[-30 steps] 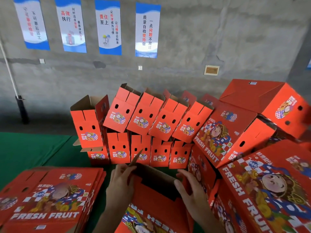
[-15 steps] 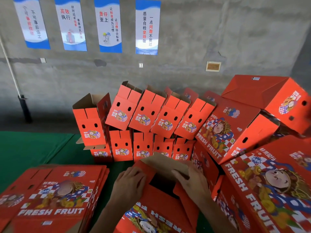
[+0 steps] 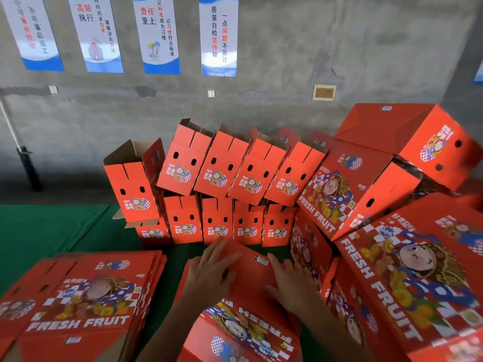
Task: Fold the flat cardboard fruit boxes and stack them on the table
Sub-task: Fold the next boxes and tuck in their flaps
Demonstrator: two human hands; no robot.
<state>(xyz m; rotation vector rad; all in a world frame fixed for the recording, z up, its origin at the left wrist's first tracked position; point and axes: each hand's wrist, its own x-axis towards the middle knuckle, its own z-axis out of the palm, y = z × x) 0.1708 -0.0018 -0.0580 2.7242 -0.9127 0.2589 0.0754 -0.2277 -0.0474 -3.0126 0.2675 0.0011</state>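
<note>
The brown flaps that stood open are now folded shut under my flat, released left hand [image 3: 209, 276] and right hand [image 3: 292, 284], so this box [image 3: 251, 267] nears stacking.

Both forearms reached forward from the bottom edge. The left hand [image 3: 209, 275] lay palm down, fingers [image 3: 222, 253] straight and spread, pointing up and to the right. The right hand [image 3: 290, 283] lay flat just right of those fingers, its own fingers extended, tips pointing up and left.
</note>
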